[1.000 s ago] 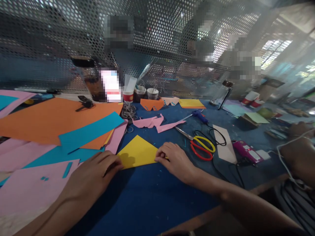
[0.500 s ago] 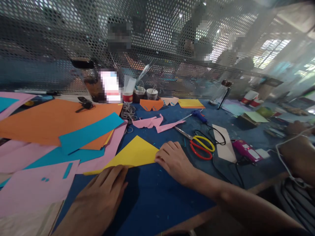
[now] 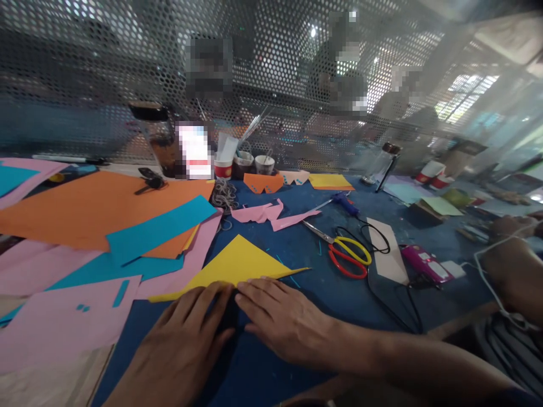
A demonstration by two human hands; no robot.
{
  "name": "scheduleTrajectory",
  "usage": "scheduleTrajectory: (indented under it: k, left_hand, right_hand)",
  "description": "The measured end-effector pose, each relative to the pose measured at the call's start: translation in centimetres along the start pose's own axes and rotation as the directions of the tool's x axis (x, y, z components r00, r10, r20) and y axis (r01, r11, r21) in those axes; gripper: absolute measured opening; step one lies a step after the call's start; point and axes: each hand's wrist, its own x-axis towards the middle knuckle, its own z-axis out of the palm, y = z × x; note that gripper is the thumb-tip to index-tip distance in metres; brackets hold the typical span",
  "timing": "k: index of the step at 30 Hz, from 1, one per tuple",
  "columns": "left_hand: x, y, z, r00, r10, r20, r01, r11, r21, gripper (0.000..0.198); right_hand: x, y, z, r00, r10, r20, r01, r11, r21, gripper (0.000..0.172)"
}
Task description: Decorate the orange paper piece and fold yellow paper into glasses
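Observation:
A folded sheet of yellow paper [image 3: 240,257] lies on the blue tabletop, its peak pointing away from me and a thin tip sticking out to the right. Along its near edge my left hand [image 3: 190,325] rests flat, fingers stretched over the paper. My right hand [image 3: 282,316] lies flat beside it, fingertips pressing the same edge near the middle. The fingertips of both hands almost meet, and they hide part of that edge. Right of the paper are scissors [image 3: 348,257] with one yellow and one red handle. Pink cut paper strips [image 3: 258,212] lie beyond the peak.
Coloured sheets, including orange paper [image 3: 89,209] and a blue strip [image 3: 163,229], cover the left. Behind stand a jar [image 3: 159,141], a phone [image 3: 194,150] and paper cups [image 3: 223,168]. A blue glue gun [image 3: 345,202] and its cord lie right. Another person's arm [image 3: 515,265] is at far right.
My right hand has slid left along the yellow paper's near edge, from its right corner toward my left hand. The right tip is now uncovered. My left hand has stayed nearly in place.

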Motion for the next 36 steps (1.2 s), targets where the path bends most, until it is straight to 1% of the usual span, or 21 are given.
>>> scheduleTrajectory:
  k: [5,8,11,13,15,17,19,21,24,27,30,36]
  left_hand:
    - [0.0,-1.0,-0.4,0.999,0.023,-0.024,-0.023,0.999,-0.025,0.040]
    - [-0.2,-2.0,-0.7,0.999,0.034,-0.030,-0.034,0.999,0.010,0.052]
    - [-0.6,-2.5,-0.5,0.999,0.028,-0.032,-0.026,0.998,0.060,0.055]
    - [-0.7,-2.4,-0.3,1.000,0.028,-0.012,-0.028,0.998,0.059,0.055]
    - [-0.6,-1.9,-0.2,1.000,0.013,0.022,-0.014,0.999,0.037,0.047]
    - [-0.5,-1.4,-0.1,0.999,-0.027,0.036,0.027,0.999,0.023,0.041]
    - [-0.4,-0.9,-0.1,0.998,-0.043,0.041,0.042,0.999,0.023,0.043]
    - [-0.4,-0.6,0.0,0.999,-0.025,0.046,0.024,0.999,0.029,0.044]
    - [-0.4,-0.5,0.0,0.999,-0.011,0.048,0.008,0.999,0.045,0.044]
    - [-0.2,-0.6,0.0,0.998,-0.002,0.070,-0.001,0.999,0.043,0.045]
    - [-0.1,-0.7,-0.1,0.996,-0.003,0.094,0.000,0.999,0.033,0.047]
    - [-0.3,-0.7,-0.4,0.995,-0.031,0.092,0.030,0.999,0.013,0.046]
  right_hand:
    - [-0.4,0.6,-0.3,0.998,0.059,0.000,-0.059,0.996,0.066,0.038]
    - [-0.4,0.9,-0.4,0.998,0.068,-0.016,-0.066,0.993,0.096,0.036]
    - [-0.3,1.0,-0.3,0.998,0.058,-0.011,-0.056,0.993,0.099,0.035]
    - [-0.3,0.9,-0.2,0.998,0.056,-0.004,-0.056,0.994,0.095,0.036]
    - [-0.3,0.8,-0.1,0.998,0.061,-0.008,-0.059,0.993,0.102,0.037]
    - [-0.4,0.7,0.1,0.997,0.078,-0.011,-0.076,0.991,0.110,0.039]
    - [-0.4,0.4,0.0,0.996,0.093,-0.001,-0.092,0.989,0.114,0.043]
    - [-0.5,0.2,-0.1,0.995,0.097,0.024,-0.100,0.988,0.116,0.046]
    - [-0.5,-0.1,-0.4,0.994,0.092,0.065,-0.100,0.986,0.133,0.053]
    - [-0.6,0.0,-0.5,0.992,0.099,0.078,-0.110,0.981,0.159,0.057]
    - [-0.8,0.5,-0.5,0.992,0.104,0.077,-0.116,0.976,0.185,0.056]
    - [-2.4,1.4,-1.0,0.986,0.149,0.069,-0.159,0.969,0.189,0.054]
